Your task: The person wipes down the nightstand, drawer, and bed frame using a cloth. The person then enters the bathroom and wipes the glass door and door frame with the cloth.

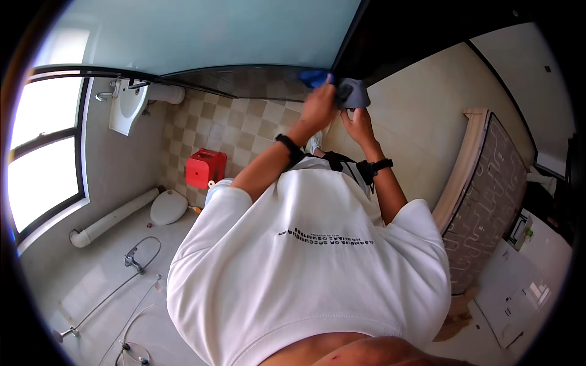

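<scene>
A blue cloth [314, 78] shows at the lower edge of the glass door, just beyond my left hand [320, 107]. The fingers of that hand are bent together against the cloth and slightly blurred. Beside it, a grey cloth [356, 93] with a dark patch lies against the dark door edge. My right hand [359, 124] pinches the near side of the grey cloth between thumb and fingers. Whether the two cloths are one piece I cannot tell.
A frosted glass panel [244, 33] spans the top. At left are a washbasin [129, 107], a red stool [206, 169], a toilet lid [169, 207] and a shower hose [146, 244]. A bed with a patterned mattress [485, 201] stands at right.
</scene>
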Available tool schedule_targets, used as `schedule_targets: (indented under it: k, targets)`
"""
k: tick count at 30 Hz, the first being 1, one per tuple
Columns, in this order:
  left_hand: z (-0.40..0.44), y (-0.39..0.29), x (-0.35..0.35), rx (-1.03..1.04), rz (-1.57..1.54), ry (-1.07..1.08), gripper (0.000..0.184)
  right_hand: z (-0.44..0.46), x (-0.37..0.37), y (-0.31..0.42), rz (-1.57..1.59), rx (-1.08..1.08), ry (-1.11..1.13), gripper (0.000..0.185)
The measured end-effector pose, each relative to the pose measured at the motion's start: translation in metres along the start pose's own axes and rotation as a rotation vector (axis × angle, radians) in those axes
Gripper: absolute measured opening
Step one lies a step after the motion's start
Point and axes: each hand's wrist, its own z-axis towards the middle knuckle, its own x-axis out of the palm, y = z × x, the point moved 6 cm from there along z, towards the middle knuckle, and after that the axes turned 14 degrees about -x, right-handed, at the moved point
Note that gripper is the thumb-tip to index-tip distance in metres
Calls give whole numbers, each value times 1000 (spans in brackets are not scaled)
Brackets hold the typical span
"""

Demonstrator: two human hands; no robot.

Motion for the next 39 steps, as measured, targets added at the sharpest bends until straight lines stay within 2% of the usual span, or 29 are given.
schedule_targets:
  k: [1, 2, 3, 5, 7, 9, 10, 12, 13, 15, 17, 19, 21, 23, 25, 26, 28, 29, 31, 32, 34, 35, 37, 39]
  targets:
    - [3, -8, 7, -1, 1, -9, 31, 9, -11, 15, 88, -59, -106, 38]
    - [6, -17, 15, 52, -17, 19, 31, 3, -14, 5, 86, 2, -85, 41]
    - [6, -24, 17, 106, -35, 51, 31, -4, -23, -1, -75, -78, -139, 33]
    - [3, -33, 16, 131, -39, 121, 31, -15, -36, -21, -110, -79, -149, 28]
    - [0, -48, 5, 155, -40, 193, 31, -3, -56, -9, -84, -82, -225, 17]
    - [-5, -55, -9, 131, 14, 337, 27, 18, -75, 18, -185, -216, -279, 15]
    - [-3, -48, -14, 132, 18, 341, 27, 33, -82, 31, -184, -212, -284, 15]
    - [2, -33, -28, 187, -144, 362, 21, 64, -94, 72, -155, -447, -356, 13]
    - [3, -27, -39, 186, -142, 367, 21, 76, -97, 81, -156, -443, -359, 13]
    - [10, -15, -72, 196, -106, 327, 15, 99, -92, 95, -219, -528, -291, 18]
    - [23, 12, -101, 136, -75, 215, 14, 111, -76, 85, -394, -542, -320, 18]
    - [32, 37, -141, 32, -4, 45, 15, 113, -56, 66, -396, -539, -269, 23]
    - [41, 72, -177, -3, -26, -167, 16, 100, -28, 43, -605, -561, -205, 23]
    - [42, 90, -204, -45, 95, -207, 17, 82, -13, 27, -600, -565, -192, 22]
    - [46, 114, -225, -86, 210, -238, 19, 58, 10, 3, -771, -559, -8, 21]
    - [51, 134, -231, -107, 270, -273, 20, 41, 18, -15, -770, -564, -4, 21]
    - [53, 159, -251, -133, 326, -310, 22, 19, 40, -58, -880, -425, 228, 19]
    - [51, 167, -266, -140, 421, -381, 22, 21, 42, -57, -879, -434, 230, 19]
    - [46, 183, -299, -150, 575, -504, 22, 22, 41, -52, -820, -242, 282, 13]
    - [43, 191, -318, -158, 577, -522, 23, 27, 37, -37, -814, -248, 294, 13]
    - [34, 203, -354, -256, 661, -585, 26, 60, 15, 8, -786, -381, 110, 12]
    - [32, 213, -366, -258, 664, -592, 26, 69, 11, 17, -781, -387, 106, 12]
    - [30, 243, -395, -353, 652, -625, 26, 78, 7, 36, -700, -458, -47, 11]
    - [28, 278, -408, -395, 670, -620, 25, 67, 18, 25, -712, -393, -22, 10]
